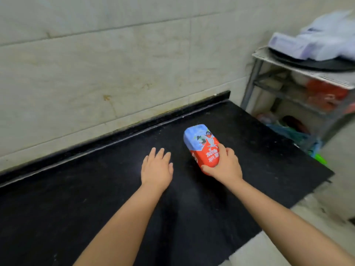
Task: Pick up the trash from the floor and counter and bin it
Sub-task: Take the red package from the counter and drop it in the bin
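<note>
A blue and red drink carton (200,143) lies on its side on the black counter (96,189), its blue end pointing toward the wall. My right hand (224,165) is closed around its near red end, thumb on the left and fingers over the right side. My left hand (156,169) hovers palm-down with fingers spread just left of the carton, holding nothing and not touching it. No bin is in view.
A tiled wall (96,64) backs the counter. Past the counter's right end stands a metal shelf rack (288,83) with white plastic bags (317,43) on top and red and green items lower down. Pale floor (326,208) shows at the lower right.
</note>
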Demonstrator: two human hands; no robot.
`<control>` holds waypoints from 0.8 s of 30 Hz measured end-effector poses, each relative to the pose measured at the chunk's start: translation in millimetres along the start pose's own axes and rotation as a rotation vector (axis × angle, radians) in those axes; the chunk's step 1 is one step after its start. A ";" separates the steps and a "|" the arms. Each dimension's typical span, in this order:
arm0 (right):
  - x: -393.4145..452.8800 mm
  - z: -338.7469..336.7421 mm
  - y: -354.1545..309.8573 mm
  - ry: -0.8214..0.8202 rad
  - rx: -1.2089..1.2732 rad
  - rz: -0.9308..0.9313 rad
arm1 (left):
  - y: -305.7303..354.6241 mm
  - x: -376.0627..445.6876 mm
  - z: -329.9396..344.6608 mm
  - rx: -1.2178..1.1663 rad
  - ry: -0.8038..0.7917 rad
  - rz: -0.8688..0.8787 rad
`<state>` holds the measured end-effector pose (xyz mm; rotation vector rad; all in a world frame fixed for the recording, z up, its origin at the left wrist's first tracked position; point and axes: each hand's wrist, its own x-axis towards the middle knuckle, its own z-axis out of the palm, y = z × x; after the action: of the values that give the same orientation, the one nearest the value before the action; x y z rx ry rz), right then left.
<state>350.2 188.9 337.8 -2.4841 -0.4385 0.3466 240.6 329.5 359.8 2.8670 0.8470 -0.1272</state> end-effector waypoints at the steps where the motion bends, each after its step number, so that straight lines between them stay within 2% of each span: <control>1: -13.3 -20.2 14.6 0.046 0.003 0.031 | 20.1 0.0 -1.5 -0.003 0.010 0.079; 7: -115.8 -135.7 136.8 0.354 0.015 0.307 | 193.5 -41.3 18.3 0.001 0.024 0.565; 14: -277.1 -253.9 320.5 0.607 0.095 0.724 | 435.5 -171.0 50.9 0.055 -0.012 1.110; 18: -365.1 -304.3 434.0 0.723 0.165 0.914 | 572.1 -253.0 84.7 0.040 -0.061 1.284; 24: -467.2 -345.3 583.4 0.749 0.273 1.225 | 735.9 -363.5 160.3 0.074 -0.219 1.469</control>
<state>175.9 -615.9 336.1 -2.0903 1.3567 -0.0986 331.7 -501.4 334.0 2.6644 -1.3168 -0.2573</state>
